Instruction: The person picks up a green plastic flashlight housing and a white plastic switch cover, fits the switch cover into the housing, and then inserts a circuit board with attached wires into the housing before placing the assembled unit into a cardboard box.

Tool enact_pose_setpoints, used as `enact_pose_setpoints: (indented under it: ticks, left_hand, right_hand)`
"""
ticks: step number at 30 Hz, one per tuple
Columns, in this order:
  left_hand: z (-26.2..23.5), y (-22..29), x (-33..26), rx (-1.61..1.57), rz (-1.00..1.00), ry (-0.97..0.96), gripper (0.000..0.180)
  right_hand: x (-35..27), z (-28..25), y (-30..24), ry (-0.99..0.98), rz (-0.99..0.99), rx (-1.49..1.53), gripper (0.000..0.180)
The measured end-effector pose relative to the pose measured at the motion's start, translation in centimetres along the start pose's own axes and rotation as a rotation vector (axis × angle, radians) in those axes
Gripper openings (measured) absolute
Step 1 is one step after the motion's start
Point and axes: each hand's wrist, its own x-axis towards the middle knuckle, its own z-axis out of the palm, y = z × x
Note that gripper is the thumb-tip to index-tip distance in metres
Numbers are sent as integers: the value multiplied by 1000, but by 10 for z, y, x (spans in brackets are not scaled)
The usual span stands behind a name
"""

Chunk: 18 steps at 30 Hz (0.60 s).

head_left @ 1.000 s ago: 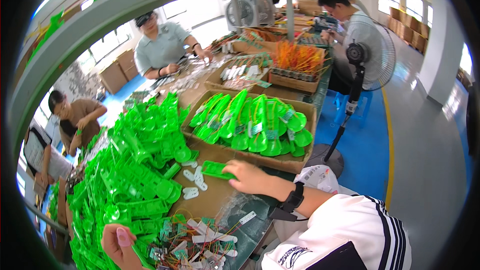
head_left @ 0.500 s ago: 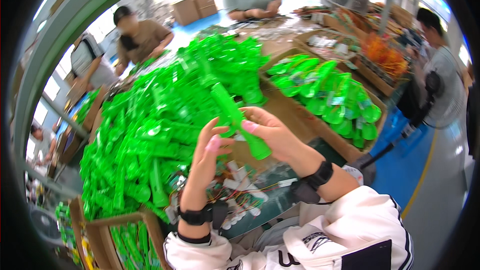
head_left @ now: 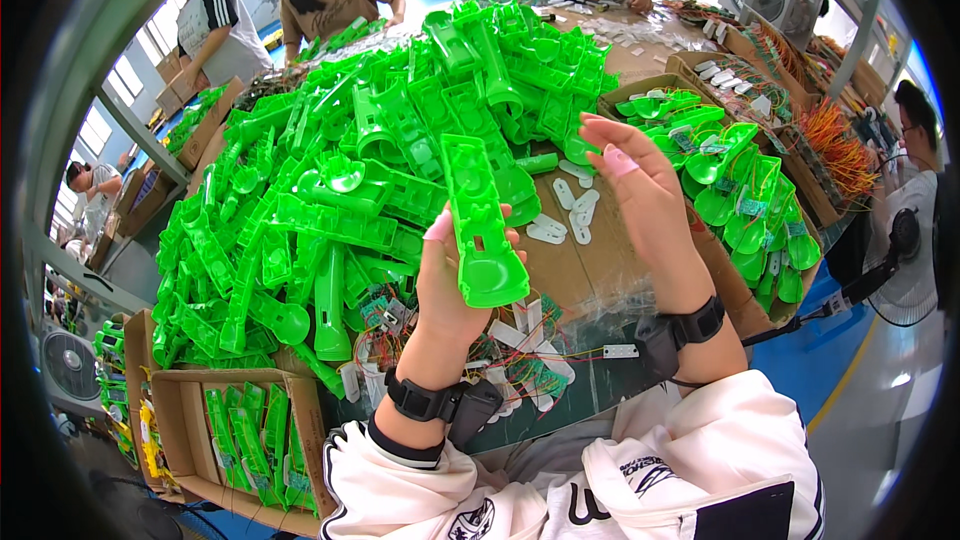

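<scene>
Head view: left hand (head_left: 442,292) grips green shell (head_left: 480,222), hollow face up — just taken over from right hand (head_left: 642,188), now empty, fingers loosely parted; left alone supports it. Beyond: white strips (head_left: 582,212), green pile (head_left: 375,205), wired shells (head_left: 745,195).

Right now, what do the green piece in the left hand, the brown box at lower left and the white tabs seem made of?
Green piece: seemingly glossy moulded plastic, from bright highlights and crisp recesses.
Brown box: likely matte cardboard, given dull, flat walls.
White tabs: perhaps plastic, smooth and rounded, but too small to be sure.
</scene>
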Motion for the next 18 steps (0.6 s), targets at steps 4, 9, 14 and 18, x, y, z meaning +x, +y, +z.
enact_pose_setpoints:
  ticks: [4,9,14,18]
  left_hand:
    - [0,1,5,-86,-29,-64,41]
    - [-1,2,1,-87,43,-120,40]
    - [-4,1,3,32,112,-102,40]
    - [2,2,0,126,148,-101,45]
  right_hand:
    - [4,-40,43,92,186,-509,23]
    - [-9,-48,83,-179,-148,-1249,26]
    - [-6,-46,84,-57,-145,-1344,8]
    - [0,-36,63,148,-351,-1215,10]
